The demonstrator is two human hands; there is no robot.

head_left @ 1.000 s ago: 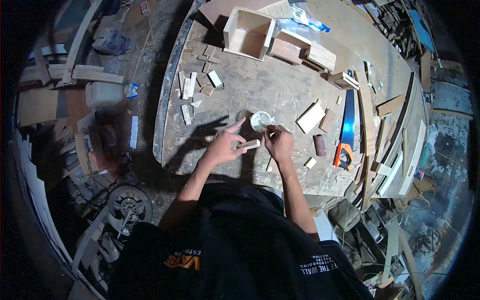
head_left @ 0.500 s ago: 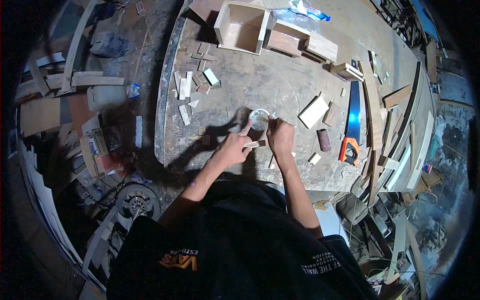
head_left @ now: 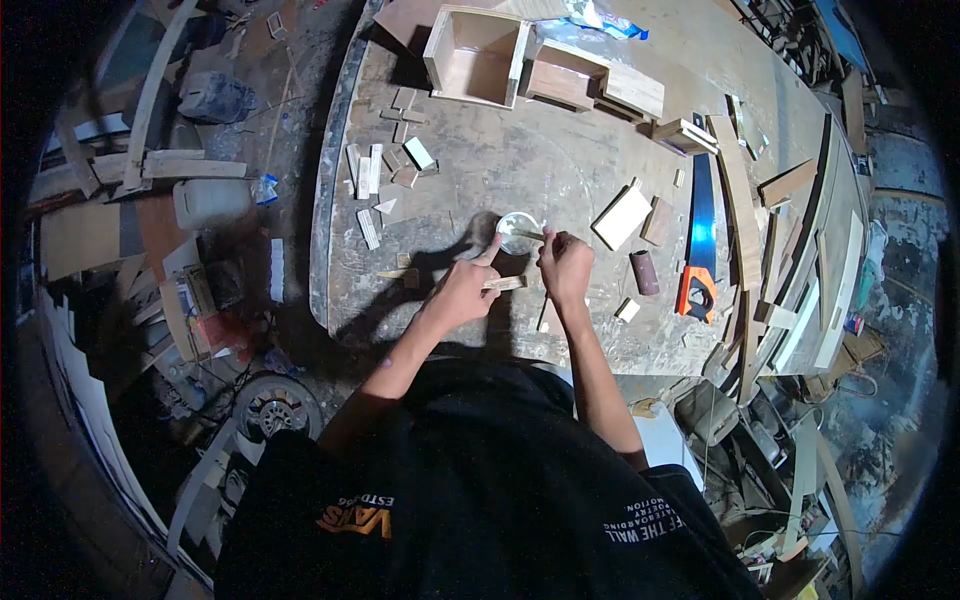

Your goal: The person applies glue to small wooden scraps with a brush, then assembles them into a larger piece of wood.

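My left hand (head_left: 463,292) is closed on a small wooden piece (head_left: 506,284), with its index finger stretched out to the rim of a small round container (head_left: 517,222). Whitish material shows inside the container. In my right hand (head_left: 566,266) is a thin flat stick (head_left: 526,235), pinched between the fingers, its far end over the container's opening. Both hands are above the worktable (head_left: 470,160), near its front edge.
Small wood offcuts (head_left: 369,172) lie at the left. An open wooden box (head_left: 480,58) stands at the back. To the right are a pale block (head_left: 621,217), a brown cylinder (head_left: 645,272), a handsaw (head_left: 703,230) and long wood strips (head_left: 737,200).
My right hand has shifted slightly right, and the stick now shows more of its length over the container. My left hand has barely moved. The view has shifted slightly.
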